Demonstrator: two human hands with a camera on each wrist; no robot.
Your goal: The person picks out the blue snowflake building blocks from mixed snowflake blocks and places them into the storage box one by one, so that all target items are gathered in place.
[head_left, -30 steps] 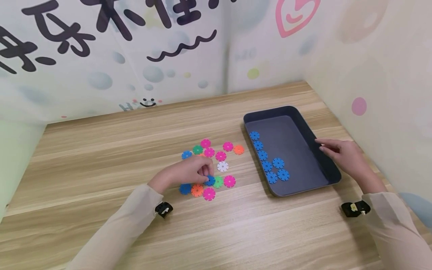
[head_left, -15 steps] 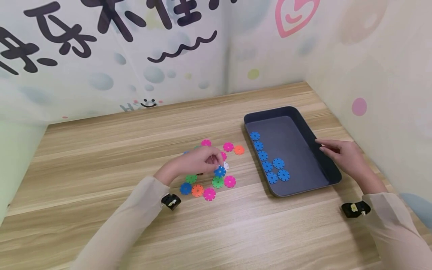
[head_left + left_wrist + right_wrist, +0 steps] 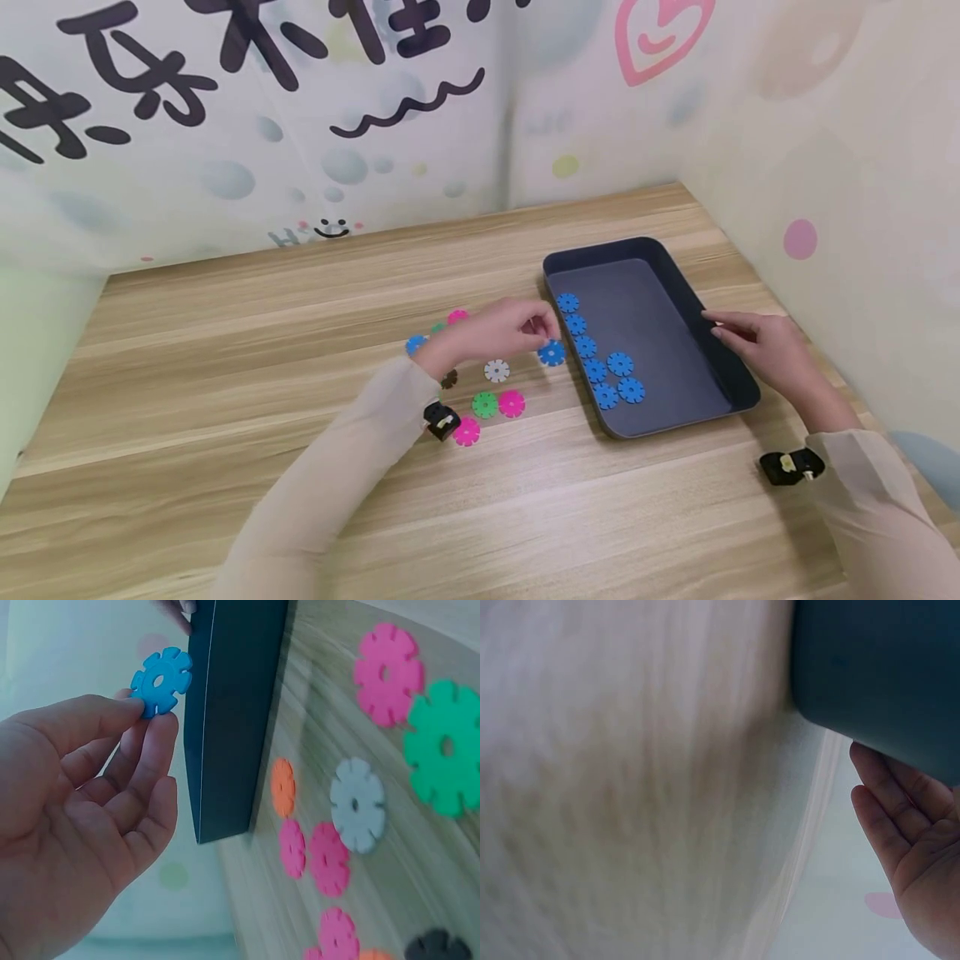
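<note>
My left hand (image 3: 506, 329) pinches a blue snowflake building disc (image 3: 552, 353) between thumb and fingertips, just left of the dark tray (image 3: 663, 419). In the left wrist view the same blue disc (image 3: 160, 681) stands upright at the fingertips, apart from the tray wall (image 3: 232, 720). Straight fingers of my right hand (image 3: 768, 346) rest at the tray's right rim. In the right wrist view that hand (image 3: 922, 832) lies against the tray's outer side (image 3: 885, 682), its thumb hidden. Several blue discs (image 3: 585, 346) lie inside the tray, most of them lined along its left wall.
Loose discs lie on the wooden table (image 3: 262, 358) under and around the left forearm: white (image 3: 497, 371), green (image 3: 485, 405), pink (image 3: 512, 403), blue (image 3: 416, 344), black (image 3: 449, 378) and orange (image 3: 283, 787). Printed walls (image 3: 420, 183) border the table's back and right.
My left hand has lifted the blue disc from the loose discs and carried it right, up to the tray's left side. My right hand and the tray have stayed in place.
</note>
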